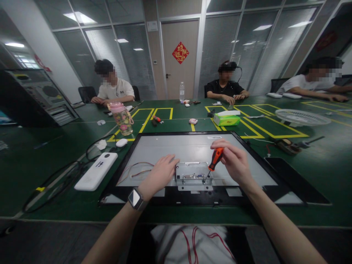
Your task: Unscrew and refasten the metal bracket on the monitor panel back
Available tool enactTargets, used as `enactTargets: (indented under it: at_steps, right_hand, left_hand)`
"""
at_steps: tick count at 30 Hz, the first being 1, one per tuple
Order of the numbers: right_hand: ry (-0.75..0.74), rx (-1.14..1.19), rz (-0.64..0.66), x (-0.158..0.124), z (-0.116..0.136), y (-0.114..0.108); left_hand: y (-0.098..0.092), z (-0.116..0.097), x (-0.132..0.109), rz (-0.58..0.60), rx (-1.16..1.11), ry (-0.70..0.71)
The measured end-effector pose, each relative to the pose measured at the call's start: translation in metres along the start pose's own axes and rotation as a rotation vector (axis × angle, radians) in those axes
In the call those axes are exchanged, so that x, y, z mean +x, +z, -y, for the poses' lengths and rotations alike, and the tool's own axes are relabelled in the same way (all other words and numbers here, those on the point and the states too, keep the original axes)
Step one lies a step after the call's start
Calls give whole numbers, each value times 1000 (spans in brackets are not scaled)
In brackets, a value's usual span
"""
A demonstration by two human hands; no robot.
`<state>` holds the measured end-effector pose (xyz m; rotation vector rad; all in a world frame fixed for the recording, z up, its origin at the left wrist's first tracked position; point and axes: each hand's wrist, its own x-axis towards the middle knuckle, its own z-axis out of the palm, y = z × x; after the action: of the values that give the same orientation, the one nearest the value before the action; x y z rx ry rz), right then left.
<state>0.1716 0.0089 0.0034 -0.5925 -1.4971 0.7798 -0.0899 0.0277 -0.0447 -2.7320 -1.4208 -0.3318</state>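
A metal box [192, 168] with a row of ports on its near side stands on the pale back of a black-framed display panel [145, 146]. Along the box's left edge lies my left hand [162, 172], its fingers gripping that edge; the thumb is hidden. My right hand [235, 159] is closed around an orange and black screwdriver [216, 157]. Tilted down to the left, the screwdriver has its tip at the ports on the box's near face. Thin wires [140, 169] lie on the panel left of my left hand.
Left of the panel lie a white power bank [96, 171], black cables [64, 176] and a patterned bottle [121, 119]. A black slab [297, 179] and a tool [291, 145] lie to the right. Beyond are a green tissue pack [227, 118] and several seated people.
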Motion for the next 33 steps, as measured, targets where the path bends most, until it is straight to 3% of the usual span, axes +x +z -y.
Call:
enactTargets:
  at_steps: [3, 9, 15, 24, 33]
  right_hand:
    - [-30, -49, -1, 0, 0, 0]
    - [70, -15, -34, -1, 0, 1]
    - [-25, -65, -24, 0, 2, 3]
    - [136, 71, -9, -2, 6, 4]
    - [-12, -107, -59, 1, 5, 6]
  left_hand:
    - [-1, 0, 1, 11, 2, -1]
    - [-4, -2, 0, 13, 10, 5]
    - [-2, -2, 0, -1, 19, 0]
    - [-4, -3, 0, 0, 15, 1]
    - [-7, -5, 0, 7, 9, 0]
